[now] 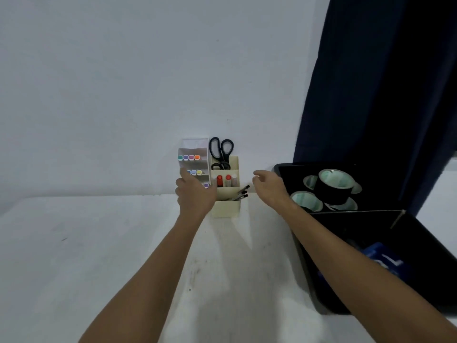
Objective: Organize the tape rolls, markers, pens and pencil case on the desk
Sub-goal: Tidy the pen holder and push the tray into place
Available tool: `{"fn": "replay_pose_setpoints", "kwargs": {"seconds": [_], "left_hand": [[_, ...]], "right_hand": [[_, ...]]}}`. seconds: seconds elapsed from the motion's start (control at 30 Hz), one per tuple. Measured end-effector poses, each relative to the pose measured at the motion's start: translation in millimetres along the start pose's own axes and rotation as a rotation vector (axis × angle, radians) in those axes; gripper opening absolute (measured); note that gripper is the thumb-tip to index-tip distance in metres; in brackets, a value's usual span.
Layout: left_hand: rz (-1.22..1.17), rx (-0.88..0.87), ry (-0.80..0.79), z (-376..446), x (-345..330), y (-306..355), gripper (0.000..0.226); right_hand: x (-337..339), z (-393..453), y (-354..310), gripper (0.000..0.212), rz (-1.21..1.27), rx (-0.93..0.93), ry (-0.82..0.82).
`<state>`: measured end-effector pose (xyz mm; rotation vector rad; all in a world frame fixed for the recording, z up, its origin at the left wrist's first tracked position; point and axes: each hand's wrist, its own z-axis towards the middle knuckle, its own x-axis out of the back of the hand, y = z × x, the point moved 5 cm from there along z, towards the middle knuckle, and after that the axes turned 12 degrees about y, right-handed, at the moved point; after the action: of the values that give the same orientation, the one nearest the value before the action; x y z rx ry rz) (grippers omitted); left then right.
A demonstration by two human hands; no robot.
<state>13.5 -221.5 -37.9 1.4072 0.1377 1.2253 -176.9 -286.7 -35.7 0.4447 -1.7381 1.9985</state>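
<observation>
Here, both arms out over the white desk [99, 243], reaching toward the back wall. Left hand [195, 194] laid against the front of the clear tiered marker rack [194, 154], fingers loosely curled over its lower tiers, hiding part of them; whether gripping the rack or merely touching, impossible to say. Coloured markers [188, 157] lined cap-out across the top tier, a few more on the tier below. Right hand [268, 185] held apart from everything, fingers lightly bent and nothing in them, hovering between the cream desk organizer [226, 209] and the black bin [284, 169]. Organizer just right of the rack, touching or nearly so: scissors [221, 151] upright in the rear compartment, red-capped markers [223, 180] in the middle one, black pens [241, 193] in the front, leaning up and to the right, tips pointing straight at the right hand. Hence the telling relation: pens nearer the right hand, long axis slanted toward it, an easy pinch from that side; rack squarely under the left. Tape rolls [332, 186] heaped in the far end of the bin, well right of the pens. Something blue [382, 258] in the bin's near end, perhaps the pencil case, too blurred to confirm. Probably a final straightening of rack and organizer.
</observation>
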Motion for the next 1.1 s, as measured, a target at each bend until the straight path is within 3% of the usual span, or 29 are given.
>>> {"fn": "replay_pose_setpoints", "kwargs": {"seconds": [0.17, 0.33, 0.5, 0.6, 0.73, 0.9, 1.1], "left_hand": [[-0.028, -0.114, -0.176, -92, -26, 47, 0.084], [-0.012, -0.194, -0.308, -185, -50, 89, 0.07], [0.085, -0.261, -0.309, -250, -60, 103, 0.057], [0.171, -0.235, -0.284, -272, -61, 92, 0.052], [0.201, -0.166, -0.309, -285, -62, 76, 0.042], [0.224, -0.205, -0.274, -282, -54, 73, 0.031], [0.268, -0.195, -0.291, -268, -38, 58, 0.034]], "right_hand": [[75, -40, 30, 0.036, -0.034, 0.123, 0.083], [167, -83, 83, 0.035, -0.156, 0.107, 0.119], [252, -120, 151, 0.046, -0.495, 0.161, 0.312], [282, -136, 193, 0.053, -0.632, 0.062, 0.312], [288, -153, 204, 0.039, -0.576, 0.005, 0.198], [275, -156, 196, 0.043, -0.595, 0.028, 0.245], [256, -161, 185, 0.042, -0.68, 0.086, 0.161]]}}
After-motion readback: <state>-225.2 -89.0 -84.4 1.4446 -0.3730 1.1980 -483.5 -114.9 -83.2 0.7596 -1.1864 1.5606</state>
